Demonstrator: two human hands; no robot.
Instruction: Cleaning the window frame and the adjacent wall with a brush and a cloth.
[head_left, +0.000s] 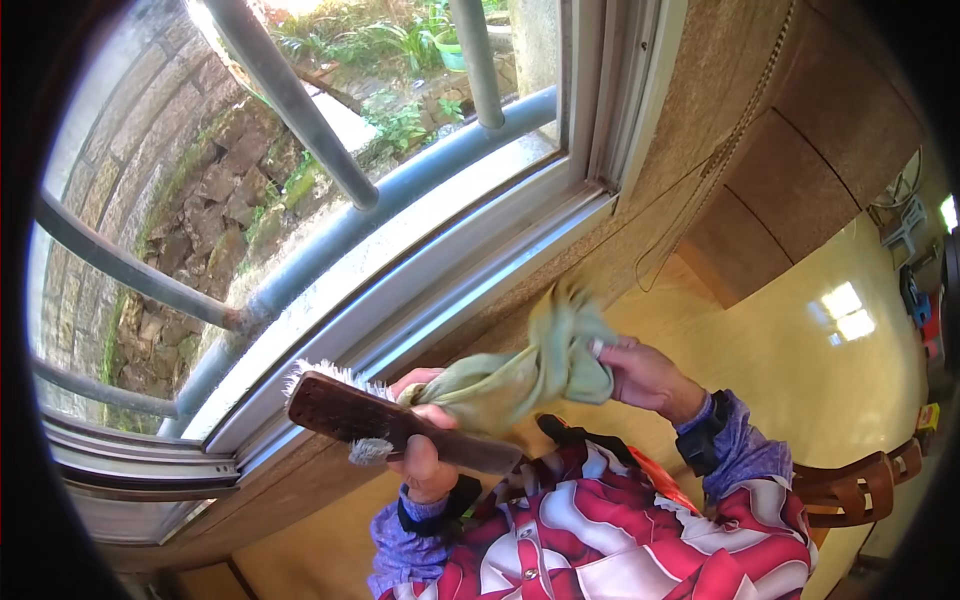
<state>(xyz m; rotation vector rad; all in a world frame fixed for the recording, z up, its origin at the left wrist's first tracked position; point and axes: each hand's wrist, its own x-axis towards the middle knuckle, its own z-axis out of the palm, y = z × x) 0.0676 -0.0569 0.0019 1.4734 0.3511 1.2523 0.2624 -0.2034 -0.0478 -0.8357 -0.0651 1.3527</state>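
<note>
My left hand (427, 457) holds a brush with a dark brown handle (352, 412) and white bristles, beside the window sill. The bristles face the window, and a small grey-white tuft sticks out on the near side. A pale green cloth (517, 375) is also held between the fingers of that hand. The cloth is twisted and stretches across to my right hand (649, 375), which grips its other end. The upper part of the cloth is blurred.
In front is a sliding window's metal frame (487, 221), with grey metal bars (420, 176) outside it. A beaded cord (727, 150) hangs on the wall at the right. A brown chair (847, 491) stands at the lower right on a shiny yellowish floor (787, 352).
</note>
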